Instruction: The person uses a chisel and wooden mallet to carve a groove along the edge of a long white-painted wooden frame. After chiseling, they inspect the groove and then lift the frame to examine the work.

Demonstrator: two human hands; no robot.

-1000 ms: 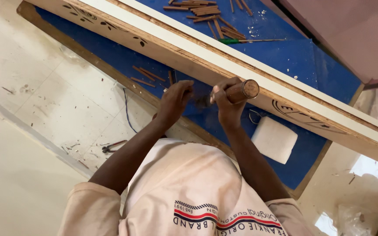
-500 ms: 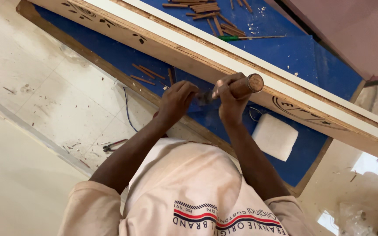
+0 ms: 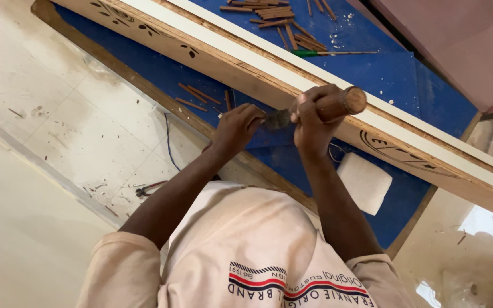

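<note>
My right hand is wrapped tight on the wooden-handled chisel while my left hand pinches closed near its blade, at the long board's near edge, so I judge shallow, steady cuts work best here.

A blue-topped workbench with a wooden edge carries a long white-faced wooden board with dark carved motifs laid diagonally across it. Loose thin brown wooden sticks lie directly on the blue surface, beside a slender green-handled tool. A white rectangular foam block lies near the bench's near edge.
</note>
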